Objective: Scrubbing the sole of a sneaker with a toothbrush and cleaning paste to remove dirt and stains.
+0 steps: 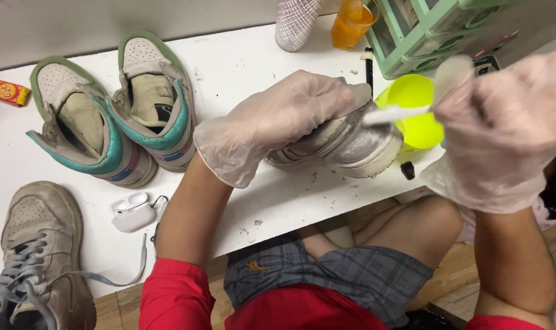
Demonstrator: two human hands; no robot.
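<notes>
While a white table (241, 67) carries the whole job, only one shoe is seen under work. A teal-trimmed pair of sneakers (116, 113) is parked well apart at the far left, and a grey laced sneaker (36, 256) lies at the near left corner; whether these are cleaned cannot be told. The silver-grey shoe (345, 143) is pinned on its side near the table's front edge by the gloved left hand (278, 119), which is closed over its upper. A white brush (400, 113) is gripped by the gloved right hand (504, 131), its tip touching the shoe's toe, just before a yellow-green bowl (415, 110). Scattered crumbs of dirt suggest cleaning is well under way, yet unfinished.
</notes>
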